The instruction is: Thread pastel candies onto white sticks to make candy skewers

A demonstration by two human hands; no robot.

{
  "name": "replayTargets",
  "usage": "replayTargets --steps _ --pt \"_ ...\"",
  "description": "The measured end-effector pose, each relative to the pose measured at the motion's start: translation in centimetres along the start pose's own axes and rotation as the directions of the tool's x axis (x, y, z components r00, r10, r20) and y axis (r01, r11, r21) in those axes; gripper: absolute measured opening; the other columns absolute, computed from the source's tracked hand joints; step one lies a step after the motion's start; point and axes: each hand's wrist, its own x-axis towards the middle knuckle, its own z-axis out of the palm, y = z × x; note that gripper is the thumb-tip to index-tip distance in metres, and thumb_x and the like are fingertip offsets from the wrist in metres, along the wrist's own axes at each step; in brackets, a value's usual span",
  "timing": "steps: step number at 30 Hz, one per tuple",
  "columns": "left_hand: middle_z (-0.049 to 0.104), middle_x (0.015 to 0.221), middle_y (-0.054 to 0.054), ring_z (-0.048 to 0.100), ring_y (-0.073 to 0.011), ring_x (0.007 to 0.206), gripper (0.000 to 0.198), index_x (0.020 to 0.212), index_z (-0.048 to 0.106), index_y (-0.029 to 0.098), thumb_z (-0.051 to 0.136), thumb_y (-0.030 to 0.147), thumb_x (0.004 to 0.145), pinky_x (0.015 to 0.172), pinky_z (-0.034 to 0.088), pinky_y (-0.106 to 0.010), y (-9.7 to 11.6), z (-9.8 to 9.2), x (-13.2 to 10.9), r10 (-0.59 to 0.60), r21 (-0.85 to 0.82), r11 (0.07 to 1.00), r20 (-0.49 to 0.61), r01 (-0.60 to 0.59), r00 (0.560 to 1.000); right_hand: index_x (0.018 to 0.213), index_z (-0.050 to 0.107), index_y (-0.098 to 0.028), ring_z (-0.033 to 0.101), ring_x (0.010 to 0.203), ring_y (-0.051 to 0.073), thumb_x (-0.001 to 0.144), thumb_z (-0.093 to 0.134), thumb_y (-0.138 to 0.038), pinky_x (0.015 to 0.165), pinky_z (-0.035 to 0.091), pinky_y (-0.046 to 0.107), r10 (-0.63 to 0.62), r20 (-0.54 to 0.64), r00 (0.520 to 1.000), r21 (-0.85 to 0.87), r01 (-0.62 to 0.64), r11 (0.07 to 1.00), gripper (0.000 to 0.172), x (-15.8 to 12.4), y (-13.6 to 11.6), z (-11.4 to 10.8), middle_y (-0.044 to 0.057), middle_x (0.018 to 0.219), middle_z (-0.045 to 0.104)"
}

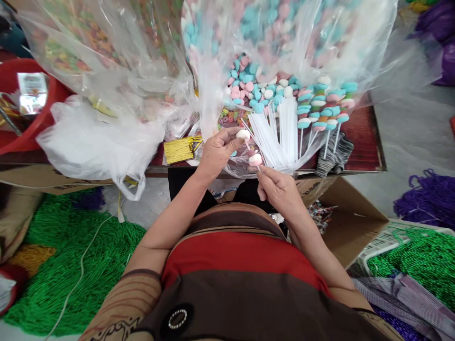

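Observation:
My right hand (280,187) pinches the lower end of a white lollipop stick (259,168). Threaded low on that stick is a pink-and-white marshmallow piece (255,160), with a darker piece just above it. My left hand (219,150) grips a white marshmallow piece (243,135) between thumb and fingers at the stick's upper end. Whether the stick goes through this white piece I cannot tell. Just behind my hands lie a fan of loose white sticks (272,135) and a heap of pink, blue and white marshmallows (254,87) in a plastic bag.
Several filled candy skewers (323,106) lie right of the sticks, near a grey glove (334,154). Ring-shaped gummies (232,116) and yellow twist ties (179,150) are close to my left hand. A white plastic bag (95,142) overhangs the table edge. An open cardboard box (355,218) stands below right.

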Motion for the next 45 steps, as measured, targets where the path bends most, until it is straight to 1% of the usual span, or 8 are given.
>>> replayTargets --steps 7,17,22,25,30,33,40,45 --pt "0.081 0.114 -0.002 0.076 -0.0180 0.107 0.023 0.114 0.077 0.029 0.068 0.039 0.096 0.098 0.058 -0.030 -0.2 0.0 -0.7 0.328 0.436 0.839 0.074 -0.326 0.942 0.096 0.077 -0.016 0.036 0.041 0.009 0.097 0.054 -0.048 0.046 0.028 0.024 0.103 -0.007 0.995 0.164 -0.101 0.981 0.039 -0.4 -0.7 -0.1 -0.008 0.042 0.043" --pt "0.076 0.128 -0.004 0.071 -0.0195 0.119 0.032 0.124 0.074 0.024 0.061 0.025 0.095 0.108 0.053 -0.032 1.6 1.7 -2.5 0.121 0.280 0.948 0.128 -0.153 0.984 0.084 0.067 -0.020 0.031 0.036 0.007 0.090 0.064 -0.064 0.038 0.020 0.023 0.132 -0.127 0.983 0.359 -0.079 0.930 0.045 1.7 1.1 1.7 -0.008 0.046 0.047" --pt "0.072 0.137 -0.003 0.065 -0.0193 0.129 0.039 0.131 0.070 0.027 0.059 0.024 0.094 0.114 0.048 -0.033 1.5 1.7 -2.4 0.056 0.160 0.984 0.146 -0.079 0.988 0.080 0.065 -0.019 0.033 0.038 0.005 0.084 0.071 -0.068 0.038 0.018 0.024 0.153 -0.053 0.987 0.428 -0.116 0.896 0.049 2.4 1.7 1.2 -0.004 0.057 0.057" --pt "0.073 0.134 -0.004 0.066 -0.0189 0.126 0.038 0.134 0.067 0.028 0.057 0.029 0.097 0.112 0.049 -0.035 1.7 1.1 -1.8 0.047 0.114 0.992 0.113 -0.060 0.992 0.072 0.063 -0.019 0.029 0.042 0.004 0.084 0.074 -0.063 0.040 0.019 0.024 0.149 -0.061 0.987 0.470 -0.103 0.876 0.047 2.0 1.7 0.8 -0.005 0.059 0.050" --pt "0.075 0.124 -0.004 0.068 -0.0175 0.111 0.038 0.135 0.064 0.029 0.051 0.037 0.101 0.106 0.049 -0.034 2.8 -1.8 -0.4 0.148 0.246 0.960 -0.029 -0.136 0.989 0.099 0.073 -0.022 0.034 0.045 0.006 0.080 0.081 -0.054 0.043 0.025 0.023 0.121 -0.195 0.973 0.566 0.011 0.824 0.038 1.7 1.6 0.2 -0.007 0.060 0.053" --pt "0.077 0.110 -0.005 0.067 -0.0202 0.105 0.031 0.122 0.072 0.025 0.053 0.033 0.099 0.103 0.048 -0.035 3.1 -3.1 0.1 0.177 0.492 0.856 0.012 -0.160 0.984 0.103 0.073 -0.023 0.037 0.045 0.008 0.078 0.081 -0.057 0.042 0.026 0.024 0.115 -0.213 0.970 0.569 0.027 0.822 0.043 1.8 1.7 0.0 -0.007 0.056 0.053" --pt "0.073 0.109 -0.013 0.061 -0.0338 0.113 0.017 0.100 0.079 0.020 0.064 0.025 0.091 0.101 0.041 -0.048 2.3 -2.2 -0.4 -0.016 0.904 0.344 0.275 -0.253 0.961 0.099 0.073 -0.024 0.036 0.045 0.008 0.074 0.085 -0.058 0.042 0.022 0.023 0.158 -0.194 0.968 0.590 -0.013 0.807 0.044 1.9 1.9 0.2 -0.009 0.051 0.050" --pt "0.072 0.113 -0.015 0.060 -0.0349 0.113 0.018 0.099 0.078 0.020 0.062 0.025 0.093 0.098 0.040 -0.048 1.9 -1.7 -0.8 -0.029 0.920 0.264 0.308 -0.290 0.951 0.096 0.075 -0.024 0.038 0.047 0.008 0.071 0.086 -0.059 0.042 0.023 0.023 0.167 -0.239 0.957 0.582 0.004 0.813 0.044 2.0 2.2 0.3 -0.007 0.055 0.054"
